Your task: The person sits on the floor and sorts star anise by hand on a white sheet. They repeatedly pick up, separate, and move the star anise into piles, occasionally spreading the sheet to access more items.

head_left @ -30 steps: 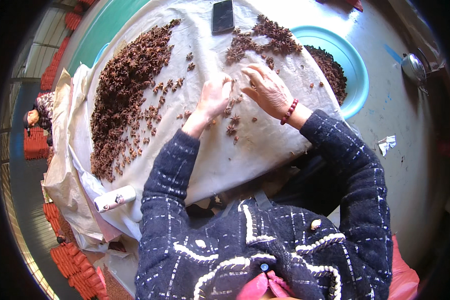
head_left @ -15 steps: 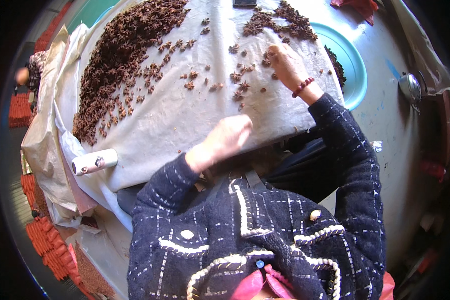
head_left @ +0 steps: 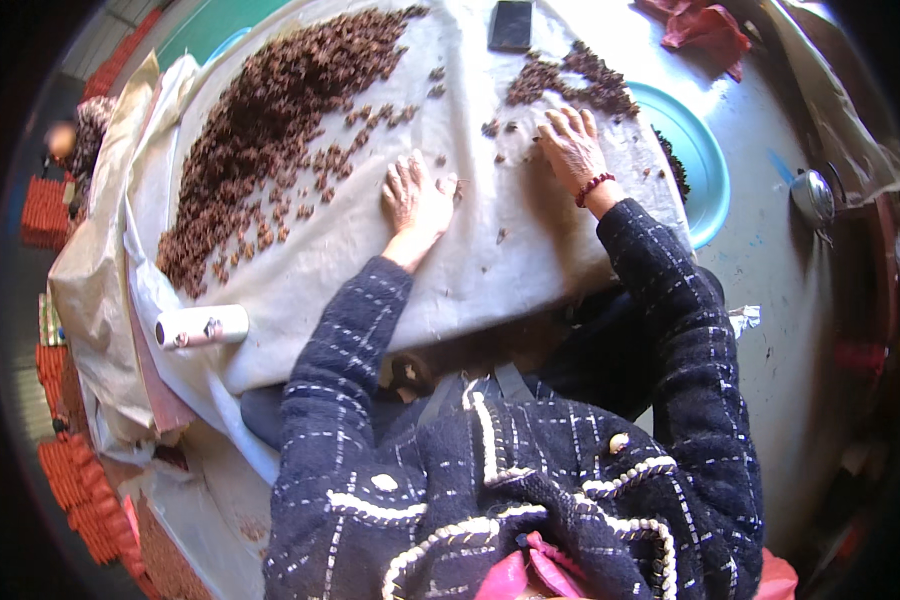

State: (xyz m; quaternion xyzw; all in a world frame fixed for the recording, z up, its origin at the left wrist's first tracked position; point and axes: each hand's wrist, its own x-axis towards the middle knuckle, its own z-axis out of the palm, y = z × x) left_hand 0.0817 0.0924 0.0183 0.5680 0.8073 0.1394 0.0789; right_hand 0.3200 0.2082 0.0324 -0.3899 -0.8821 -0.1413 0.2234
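A large dark-brown heap of star anise (head_left: 270, 120) covers the left of the pale cloth (head_left: 370, 310), with loose pieces scattered on its near side. My left hand (head_left: 415, 205) lies on the cloth right of those pieces, fingers stretched forward. Whatever is beneath its palm is hidden. At the right, my right hand (head_left: 573, 152), with a dark red bead bracelet on the wrist, rests with fingers spread just short of a smaller star anise pile (head_left: 595, 80). A few single pieces lie to the left of its fingertips.
A turquoise basin (head_left: 708, 170) holding more star anise sits by the cloth's right edge. A dark phone (head_left: 511, 25) lies at the far edge, and a white can (head_left: 202, 327) lies at the near left. A metal lidded pot (head_left: 812, 195) stands farther right. Another person (head_left: 92, 130) is at far left.
My left hand has come forward and flattened onto the cloth. My right hand's fingers have spread. Most loose star anise pieces in the middle no longer show there. The view has shifted slightly.
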